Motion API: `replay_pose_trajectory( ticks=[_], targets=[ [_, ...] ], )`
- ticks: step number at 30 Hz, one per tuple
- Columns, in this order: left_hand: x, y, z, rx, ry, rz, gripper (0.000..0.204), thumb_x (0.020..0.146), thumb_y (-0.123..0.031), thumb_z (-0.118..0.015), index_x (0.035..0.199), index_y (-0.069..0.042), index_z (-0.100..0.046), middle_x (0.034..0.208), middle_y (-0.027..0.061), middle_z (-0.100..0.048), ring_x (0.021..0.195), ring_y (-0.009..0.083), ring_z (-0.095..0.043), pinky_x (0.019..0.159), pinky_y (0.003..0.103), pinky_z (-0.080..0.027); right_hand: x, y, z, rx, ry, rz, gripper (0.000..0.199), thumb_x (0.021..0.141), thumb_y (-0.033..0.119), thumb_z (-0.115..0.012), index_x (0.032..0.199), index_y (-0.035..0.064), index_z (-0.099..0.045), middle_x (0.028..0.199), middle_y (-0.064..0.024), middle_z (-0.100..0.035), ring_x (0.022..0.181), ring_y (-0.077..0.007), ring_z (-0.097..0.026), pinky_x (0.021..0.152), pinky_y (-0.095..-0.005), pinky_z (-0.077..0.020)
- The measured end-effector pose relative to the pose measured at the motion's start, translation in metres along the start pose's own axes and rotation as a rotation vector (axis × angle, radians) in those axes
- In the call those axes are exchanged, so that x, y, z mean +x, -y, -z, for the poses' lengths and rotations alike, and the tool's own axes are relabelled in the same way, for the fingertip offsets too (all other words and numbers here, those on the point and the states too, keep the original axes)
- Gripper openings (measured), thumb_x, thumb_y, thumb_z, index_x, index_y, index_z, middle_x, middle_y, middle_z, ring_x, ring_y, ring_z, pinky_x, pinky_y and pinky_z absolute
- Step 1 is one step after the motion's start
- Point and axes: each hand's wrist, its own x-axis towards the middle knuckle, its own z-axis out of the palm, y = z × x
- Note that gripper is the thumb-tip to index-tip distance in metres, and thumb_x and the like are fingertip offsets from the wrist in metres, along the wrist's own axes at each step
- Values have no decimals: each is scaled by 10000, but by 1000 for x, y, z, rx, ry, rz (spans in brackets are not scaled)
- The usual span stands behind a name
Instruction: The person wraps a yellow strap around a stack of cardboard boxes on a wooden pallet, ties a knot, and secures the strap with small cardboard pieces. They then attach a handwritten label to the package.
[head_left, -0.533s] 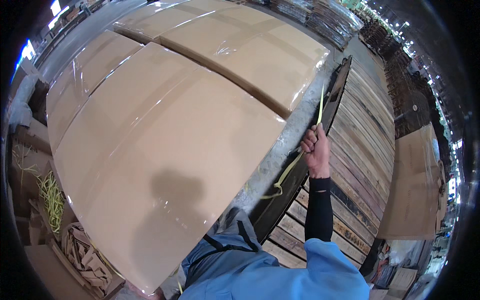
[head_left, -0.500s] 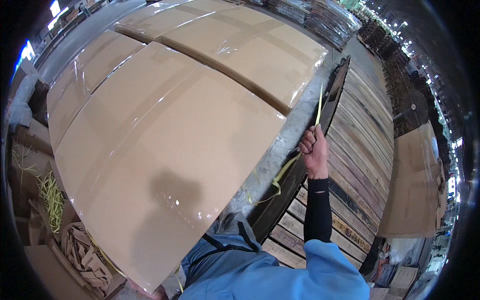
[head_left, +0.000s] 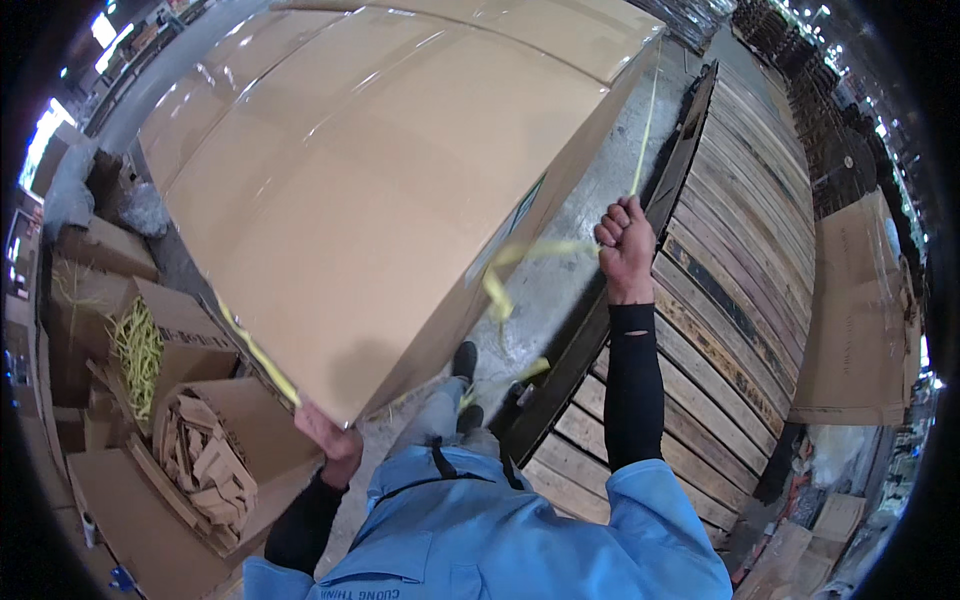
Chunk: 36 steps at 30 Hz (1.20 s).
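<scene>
The right hand point(head_left: 627, 238) is clenching a yellow strap point(head_left: 497, 288) to the right of the big carton point(head_left: 380, 190); half a second ago the loose tail was hanging under the fist, and now it is streaming out, blurred, toward the carton's right face point(head_left: 550, 195). That face, earlier out of sight, is now showing. The left hand point(head_left: 330, 440), earlier mostly hidden beneath the carton's near corner, is now appearing beside it, where a second strap stretch point(head_left: 262, 358) along the carton's left edge is meeting its fingers; whether it is gripping that cannot be told. Wooden slats point(head_left: 735, 250) are lying right of the carton
</scene>
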Motion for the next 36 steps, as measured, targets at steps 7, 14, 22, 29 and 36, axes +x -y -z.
replay_pose_trajectory(
  ticks=[7, 14, 22, 29, 36],
  targets=[
    [31, -45, -5, -862, -78, 717, 390, 1092, -377, -428, 810, -115, -491, 634, -59, -423, 550, 49, -371, 490, 248, -270, -138, -50, -34, -272, -48, -138, 246, 1067, 345, -473, 938, 140, -518, 623, 79, -339, 496, -62, -275, 449, -241, -241],
    [51, -30, 45, -939, 369, 646, 445, 1085, -401, -424, 760, -99, -451, 586, -13, -404, 497, 77, -359, 455, 241, -270, -268, -160, -61, -316, -183, -106, 298, 1070, 370, -468, 930, 111, -513, 611, 47, -364, 499, -68, -310, 444, -237, -261],
    [54, 10, 94, -905, 677, 465, 504, 1049, -517, -464, 771, -97, -484, 600, -39, -415, 539, 62, -381, 466, 256, -279, -349, -241, -110, -573, -98, -118, 328, 1075, 388, -458, 928, 103, -525, 595, 60, -369, 454, -63, -289, 421, -224, -253],
    [46, -9, 93, -775, 835, 246, 677, 975, -564, -571, 661, 34, -524, 549, 66, -509, 549, 140, -508, 682, 333, -503, -409, -312, -126, -792, 63, -8, 322, 1070, 293, -454, 888, 51, -561, 640, 22, -494, 530, -84, -416, 482, -274, -322],
    [55, -41, 61, -765, 1037, 251, 386, 923, -257, -682, 904, 114, -579, 768, 3, -545, 681, 79, -476, 584, 301, -456, -429, -301, -104, -1253, 216, 158, 278, 1048, 223, -461, 1015, -39, -546, 770, -241, -602, 717, -409, -591, 653, -499, -448]
  ],
)
